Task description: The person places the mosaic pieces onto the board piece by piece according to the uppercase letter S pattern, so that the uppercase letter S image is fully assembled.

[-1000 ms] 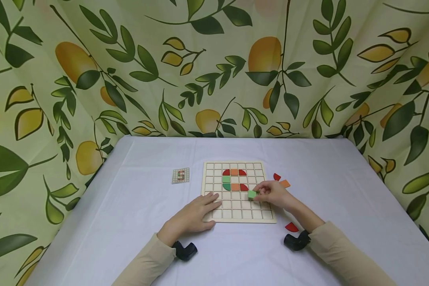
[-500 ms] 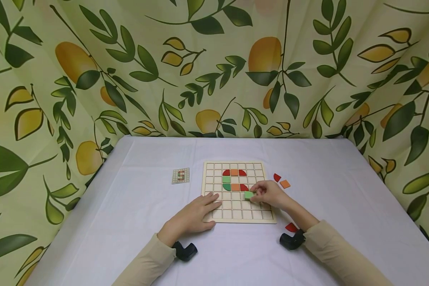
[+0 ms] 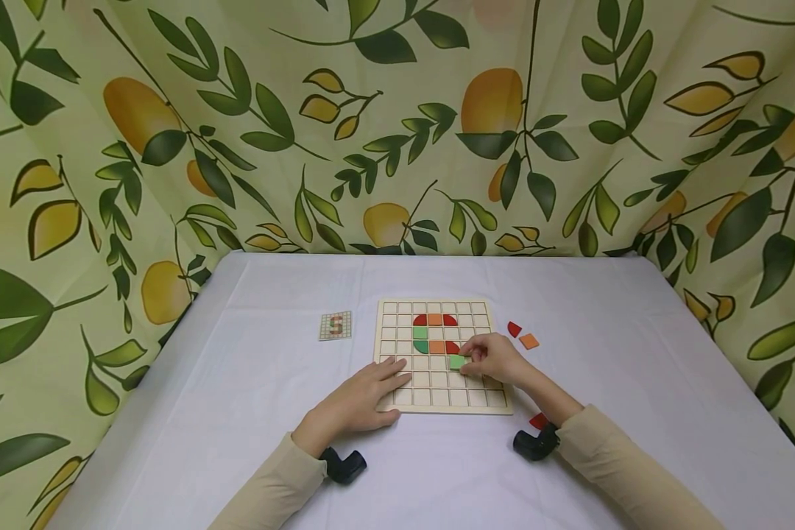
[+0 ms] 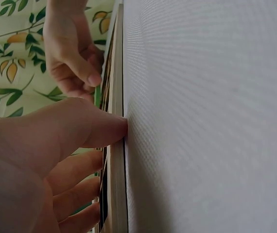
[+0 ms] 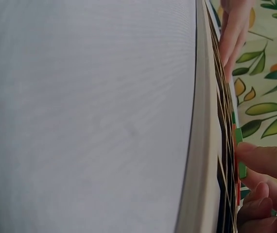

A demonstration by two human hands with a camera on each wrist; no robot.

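Note:
A light green square tile [image 3: 457, 362] is pinched between thumb and fingers of my right hand [image 3: 493, 358], at a cell of the wooden grid board [image 3: 430, 399] just below a red quarter-round tile [image 3: 452, 347]. In the right wrist view the green tile [image 5: 241, 154] shows edge-on at the board's surface. My left hand [image 3: 361, 397] lies with spread, straight fingers on the board's left side, its thumb by the front edge. Red, orange and green tiles [image 3: 420, 333] form a curved shape in the upper cells.
A small pattern card [image 3: 335, 325] lies left of the board. To the right are a red quarter-round piece [image 3: 514, 329] and an orange square [image 3: 529, 341]. Another red piece [image 3: 539, 421] is partly behind the right wrist's black camera mount [image 3: 535, 444]. A patterned curtain hangs behind the table.
My right hand has moved slightly left with the green tile, which has turned from tilted to nearly flat at the cell below the red piece. My left hand has stayed still.

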